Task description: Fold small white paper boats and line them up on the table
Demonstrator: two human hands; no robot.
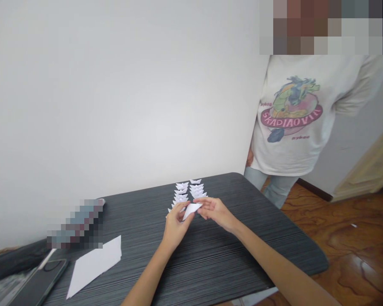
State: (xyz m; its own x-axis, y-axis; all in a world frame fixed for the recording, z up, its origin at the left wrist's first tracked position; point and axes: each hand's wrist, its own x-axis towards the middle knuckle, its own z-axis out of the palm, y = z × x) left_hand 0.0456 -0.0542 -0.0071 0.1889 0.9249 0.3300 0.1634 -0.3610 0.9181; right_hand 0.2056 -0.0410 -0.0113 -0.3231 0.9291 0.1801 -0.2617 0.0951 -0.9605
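My left hand (175,227) and my right hand (215,211) meet over the dark striped table (230,250), both pinching a small folded white paper piece (191,209) between their fingertips. Just beyond the hands, two short rows of several small folded white paper shapes (191,191) lie on the table towards its far edge. The paper I hold sits a little above the table, at the near end of those rows.
A flat white sheet of paper (94,265) lies at the left, with a dark phone (40,284) and a blurred object (76,227) near it. Another person in a white printed T-shirt (290,119) stands past the table's far right corner on a wooden floor (354,246).
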